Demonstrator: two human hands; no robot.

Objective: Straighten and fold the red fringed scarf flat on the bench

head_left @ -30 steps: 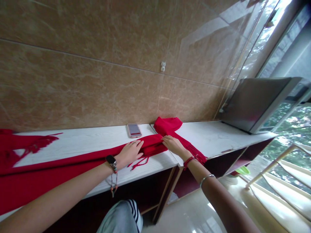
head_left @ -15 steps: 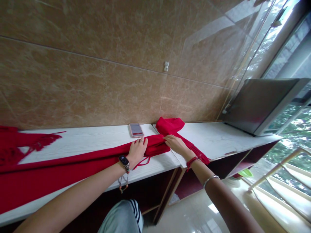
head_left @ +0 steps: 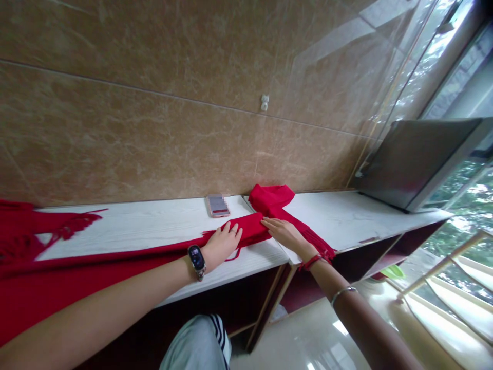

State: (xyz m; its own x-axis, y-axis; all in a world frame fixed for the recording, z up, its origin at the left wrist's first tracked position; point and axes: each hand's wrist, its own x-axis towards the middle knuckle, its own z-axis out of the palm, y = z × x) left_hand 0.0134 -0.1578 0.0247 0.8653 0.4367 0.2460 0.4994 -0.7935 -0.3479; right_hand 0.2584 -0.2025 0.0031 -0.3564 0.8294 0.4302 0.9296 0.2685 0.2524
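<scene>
A long red cloth (head_left: pixel 115 272) stretches along the white counter from the left, its right end folded into a narrow strip. My left hand (head_left: pixel 223 244) lies on this strip with its fingers spread. On the strip's right end rests my right hand (head_left: pixel 285 235), fingers stretched out and palm down. Just beyond my right hand lies another bunched red cloth (head_left: pixel 271 198), whose fringed end runs under that wrist to the counter's front edge. At the far left is a red fringed piece (head_left: pixel 19 231).
A phone (head_left: pixel 219 206) lies on the white counter (head_left: pixel 154 205) behind my left hand, near the tiled wall. A grey appliance (head_left: pixel 416 164) stands at the right end. Dark open shelves are below, and a wooden rack (head_left: pixel 442 264) stands at lower right.
My left hand has slid slightly right along the strip. The right hand's fingers have flattened. The folded end now looks smoother, with a bit of fringe showing behind my left hand.
</scene>
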